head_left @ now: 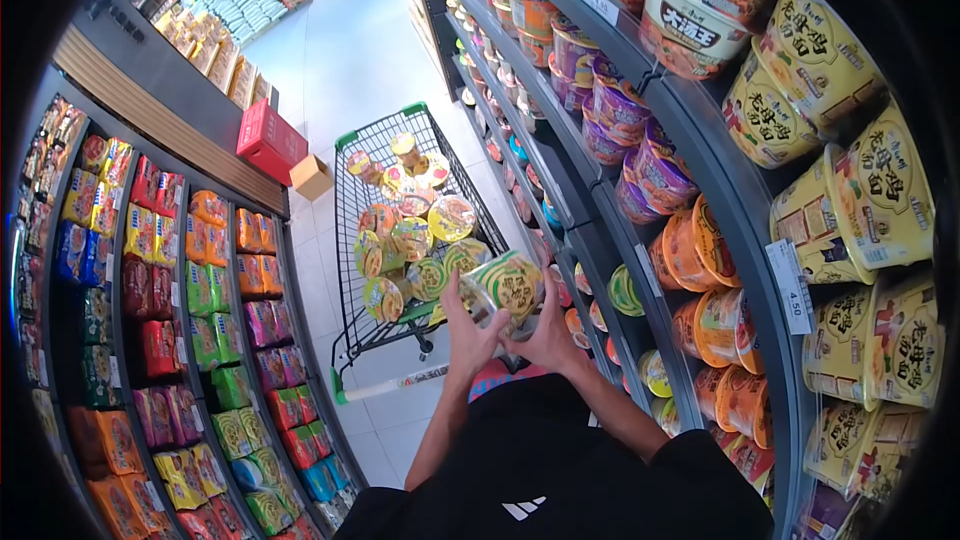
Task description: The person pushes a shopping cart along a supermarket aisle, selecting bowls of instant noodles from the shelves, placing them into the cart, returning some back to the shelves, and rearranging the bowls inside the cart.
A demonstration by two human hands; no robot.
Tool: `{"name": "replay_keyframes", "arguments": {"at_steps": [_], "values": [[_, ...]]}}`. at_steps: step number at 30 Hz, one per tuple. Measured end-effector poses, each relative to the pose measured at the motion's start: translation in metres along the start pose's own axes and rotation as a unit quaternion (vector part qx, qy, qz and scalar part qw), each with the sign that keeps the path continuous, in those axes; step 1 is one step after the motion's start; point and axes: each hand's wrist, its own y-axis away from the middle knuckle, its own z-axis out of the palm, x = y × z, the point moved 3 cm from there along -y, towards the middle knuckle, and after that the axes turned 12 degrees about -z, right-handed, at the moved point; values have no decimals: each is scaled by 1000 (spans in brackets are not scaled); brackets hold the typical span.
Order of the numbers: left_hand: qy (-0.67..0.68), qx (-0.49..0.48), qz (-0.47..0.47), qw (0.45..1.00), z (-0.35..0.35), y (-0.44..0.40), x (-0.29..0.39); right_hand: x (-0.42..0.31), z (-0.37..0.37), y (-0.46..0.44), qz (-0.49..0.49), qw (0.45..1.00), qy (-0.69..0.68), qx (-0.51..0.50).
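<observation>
Between my two hands is an instant noodle cup [508,285] with a green, white and yellow wrapper. My left hand [472,330] grips its left side, and my right hand [548,332] wraps round its right side. Just beyond the cup stands a shopping cart [345,240] with a green-cornered black wire basket. Several instant noodle cups [452,218] lie piled in the cart, some yellow, some green, some orange. The cart's handle [395,383] is to the left of my left forearm.
Shelves [690,130] of noodle cups rise close on my right, with a price tag [790,285] on one edge. Packaged noodles [205,285] fill the shelves on the left. A red box [272,135] and a brown carton [311,177] sit beyond the cart's left side.
</observation>
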Motion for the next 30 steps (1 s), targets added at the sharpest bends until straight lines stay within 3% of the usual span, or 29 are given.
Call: {"name": "replay_keyframes", "arguments": {"at_steps": [3, 5, 7, 9, 10, 12, 13, 14, 15, 20, 26, 30], "values": [[93, -64, -46, 992, -28, -7, 5, 38, 4, 3, 73, 987, -112, 88], [-13, 36, 13, 999, -56, -7, -1, 70, -3, -6, 120, 966, -164, 160], [-80, 96, 33, 992, -84, -7, -18, 161, 10, 0, 162, 960, -45, 222], [-155, 132, 15, 979, -105, -3, -42, 194, 1, -7, 267, 918, -100, 275], [-193, 150, 4, 970, -112, 1, -55, 192, -9, -14, 349, 865, -214, 292], [-213, 124, -44, 968, -118, 12, -81, 218, -14, -19, 386, 782, -372, 319], [-223, 111, -69, 966, -120, 18, -99, 227, -15, -21, 398, 767, -363, 349], [-292, 136, 29, 946, -120, 22, -126, 252, -13, -20, 431, 748, -349, 366], [-307, 138, 41, 941, -119, 27, -123, 279, -11, -17, 462, 727, -334, 382], [-341, 144, 34, 928, -107, 27, -105, 280, -20, -34, 436, 664, -353, 494], [-340, 147, 11, 929, -102, 28, -98, 317, -12, -21, 466, 680, -343, 451], [-350, 143, 2, 926, -100, 27, -98, 247, -30, -34, 518, 653, -338, 437]]}}
